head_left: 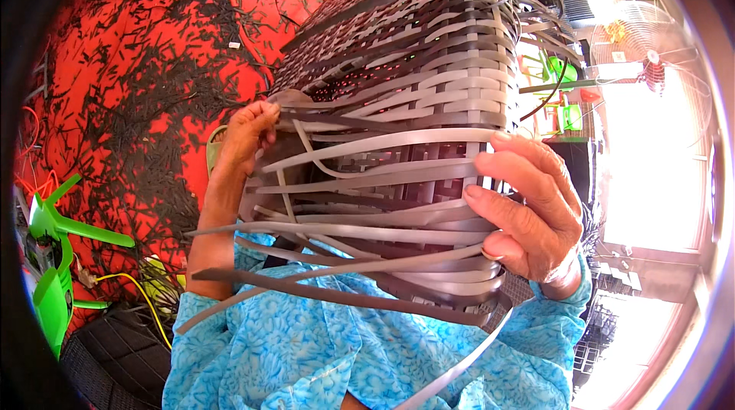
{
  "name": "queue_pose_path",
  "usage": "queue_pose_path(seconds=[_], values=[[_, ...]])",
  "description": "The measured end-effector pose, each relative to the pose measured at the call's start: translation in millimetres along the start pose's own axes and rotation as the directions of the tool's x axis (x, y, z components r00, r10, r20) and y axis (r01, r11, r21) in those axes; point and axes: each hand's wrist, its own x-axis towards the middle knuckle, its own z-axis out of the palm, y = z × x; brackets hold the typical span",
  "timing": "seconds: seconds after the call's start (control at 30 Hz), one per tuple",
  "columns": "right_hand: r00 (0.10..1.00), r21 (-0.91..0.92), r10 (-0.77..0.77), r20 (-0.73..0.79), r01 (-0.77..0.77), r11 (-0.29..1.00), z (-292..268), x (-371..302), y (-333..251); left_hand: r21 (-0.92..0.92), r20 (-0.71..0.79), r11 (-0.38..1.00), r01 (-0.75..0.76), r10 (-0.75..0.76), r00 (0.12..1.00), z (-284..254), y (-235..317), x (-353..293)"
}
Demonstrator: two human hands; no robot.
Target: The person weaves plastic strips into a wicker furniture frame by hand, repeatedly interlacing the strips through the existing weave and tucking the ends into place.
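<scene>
While the half-curled right hand (532, 199) is touching near grey strips (375, 143), the left hand (249, 133) is pinching a dark strip (333, 120), the wicker weave (429, 65) is extending between them, black offcuts (164, 134) are littering red floor (111, 8), far left

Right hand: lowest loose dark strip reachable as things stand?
Probably yes: the right hand is at the woven piece, just above the dark strip in the picture, and most of that strip looks uncovered. Depth is uncertain.
</scene>
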Motion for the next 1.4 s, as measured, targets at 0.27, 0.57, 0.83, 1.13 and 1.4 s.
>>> queue_pose_path(seconds=[0.27,0.57,0.83,1.13,1.4], values=[[0.978,-0.038,0.136,-0.156,-0.144,0.989,13.8,-15.6,7.4,0.59,-0.178,0.774,-0.232,0.405,0.897,30.2,46.8,-18.2],[0.797,0.357,0.336,-0.503,-0.162,0.92,29.4,-41.9,13.5,0.58,0.635,0.198,-0.79,0.498,0.591,134.9,152.1,-69.0],[0.727,0.696,0.551,-0.41,-0.141,0.704,36.8,-44.2,44.0,0.5,0.511,0.793,-0.348,0.055,0.858,166.8,203.8,-108.7],[0.916,0.943,0.317,-0.247,0.152,0.297,19.2,-5.0,71.5,0.386,0.921,-0.79,-0.477,0.356,0.156,235.9,249.3,-98.5],[0.945,0.96,0.276,-0.174,0.225,-0.166,6.6,-13.5,83.7,0.227,0.931,-0.911,-0.345,0.307,-0.198,282.6,236.9,-71.0]])
